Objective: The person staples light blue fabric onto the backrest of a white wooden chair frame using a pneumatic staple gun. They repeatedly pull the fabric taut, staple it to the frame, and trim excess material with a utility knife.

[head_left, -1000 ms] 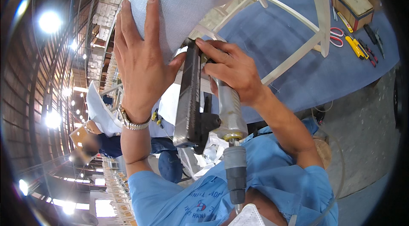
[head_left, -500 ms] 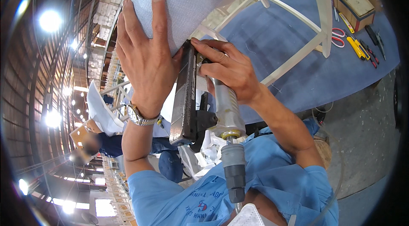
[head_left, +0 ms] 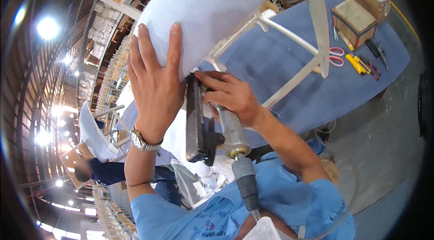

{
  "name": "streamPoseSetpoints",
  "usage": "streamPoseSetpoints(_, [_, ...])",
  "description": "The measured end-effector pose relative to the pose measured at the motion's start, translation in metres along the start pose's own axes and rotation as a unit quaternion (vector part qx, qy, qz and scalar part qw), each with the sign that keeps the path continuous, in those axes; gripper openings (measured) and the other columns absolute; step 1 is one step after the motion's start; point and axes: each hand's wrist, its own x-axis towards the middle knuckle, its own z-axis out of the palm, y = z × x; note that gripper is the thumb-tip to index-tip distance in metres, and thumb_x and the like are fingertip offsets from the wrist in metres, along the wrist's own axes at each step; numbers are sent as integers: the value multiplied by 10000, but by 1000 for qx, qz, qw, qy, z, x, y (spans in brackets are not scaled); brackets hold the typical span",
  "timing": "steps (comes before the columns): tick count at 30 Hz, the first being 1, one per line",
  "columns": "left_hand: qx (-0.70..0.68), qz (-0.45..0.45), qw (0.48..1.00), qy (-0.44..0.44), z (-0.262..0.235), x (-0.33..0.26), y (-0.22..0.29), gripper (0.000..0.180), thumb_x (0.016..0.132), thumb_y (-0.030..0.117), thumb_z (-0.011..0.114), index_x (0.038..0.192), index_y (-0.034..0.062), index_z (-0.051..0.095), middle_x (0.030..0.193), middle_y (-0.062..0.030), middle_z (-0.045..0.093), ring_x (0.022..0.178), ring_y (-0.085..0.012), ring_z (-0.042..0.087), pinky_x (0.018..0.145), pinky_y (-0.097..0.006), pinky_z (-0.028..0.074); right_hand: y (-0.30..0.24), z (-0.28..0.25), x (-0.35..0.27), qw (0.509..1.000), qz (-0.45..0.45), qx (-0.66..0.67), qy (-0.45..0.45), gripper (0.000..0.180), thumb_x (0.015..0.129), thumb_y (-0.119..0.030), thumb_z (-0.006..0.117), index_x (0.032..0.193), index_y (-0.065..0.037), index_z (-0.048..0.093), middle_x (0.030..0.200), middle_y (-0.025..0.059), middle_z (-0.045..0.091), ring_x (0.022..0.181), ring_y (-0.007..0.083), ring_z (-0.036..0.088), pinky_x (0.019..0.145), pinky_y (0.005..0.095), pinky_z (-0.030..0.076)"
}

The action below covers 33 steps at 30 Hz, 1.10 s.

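Over a blue-covered table [head_left: 316, 99], a pale chair frame [head_left: 318, 23] carries a fabric panel [head_left: 221, 4] on which the left hand [head_left: 156, 79] lies spread, while the right hand [head_left: 233, 97] curls round a staple gun [head_left: 195, 124] (its nose at the panel's edge).

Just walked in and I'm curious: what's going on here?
The person's left hand lies spread on the pale blue fabric of an upholstered chair. The right hand grips a staple gun, its nose close to the fabric's edge; whether they touch is hard to tell. On the blue table, to the right, red-and-white scissors and yellow cutters lie near a brown box.
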Motion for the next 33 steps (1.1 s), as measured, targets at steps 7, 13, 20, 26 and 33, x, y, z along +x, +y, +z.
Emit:
streamPoseSetpoints(7, [-62,-8,997,35,-9,33,-9,1121,682,603,833,1600,199,333,1553,-280,372,1389,-498,419,1113,-564,395,3,-45,-33,996,57,-60,-28,353,769,-47,706,1114,18,666,1334,241,639,1102,417,673,923,437,559])
streamPoseSetpoints(13, [-66,-52,991,108,17,135,42,1114,764,821,616,1526,34,410,1448,-292,505,1332,-453,505,1075,-533,433,7,-112,-49,991,123,-9,-50,389,860,-70,625,1213,94,632,1268,305,642,1130,430,668,957,440,543])
streamPoseSetpoints(20, [-84,-67,988,114,28,259,130,1084,823,834,533,1520,12,413,1479,-287,491,1385,-434,472,1138,-546,372,20,-205,-41,979,150,-26,-138,248,889,-25,662,1131,-38,607,1294,232,632,1126,337,660,989,419,506])
streamPoseSetpoints(26, [-217,22,961,168,-4,283,105,1050,845,833,523,1519,33,431,1521,-244,474,1410,-401,457,1168,-531,347,45,-279,-82,972,194,-29,-128,244,886,-4,673,1121,-24,609,1195,176,642,1062,271,651,956,400,507])
streamPoseSetpoints(33, [-181,-102,972,112,-41,221,20,1020,876,831,475,1543,62,414,1537,-249,453,1413,-416,445,1187,-538,324,54,-311,-106,945,268,-44,-181,213,885,10,683,1088,-12,623,1086,127,652,1008,221,644,928,375,504])
